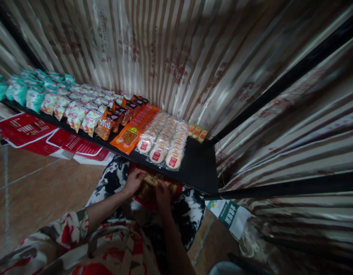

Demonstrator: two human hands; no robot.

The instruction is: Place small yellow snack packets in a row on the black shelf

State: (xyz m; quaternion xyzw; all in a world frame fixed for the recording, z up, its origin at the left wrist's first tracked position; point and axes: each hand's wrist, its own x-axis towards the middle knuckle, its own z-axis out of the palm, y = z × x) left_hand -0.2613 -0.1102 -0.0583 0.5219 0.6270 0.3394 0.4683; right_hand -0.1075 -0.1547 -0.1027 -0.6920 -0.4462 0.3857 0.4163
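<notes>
Between my legs, just below the shelf's front edge, is a red container of yellowish wrapped snacks. Over it I hold a small yellowish wrapped snack pack by its two ends. My left hand pinches the left end with closed fingers. The fingers of my right hand close on the right end. On the black shelf above, rows of round white crackers in clear wrappers lie nearest my hands. Three small yellow packs stand at the back right of the shelf.
An orange snack bag, white and orange chip bags and green bags fill the shelf leftward. Red baskets sit beneath it. Behind hangs a striped curtain. Black poles and a plastic-wrapped package are at the right.
</notes>
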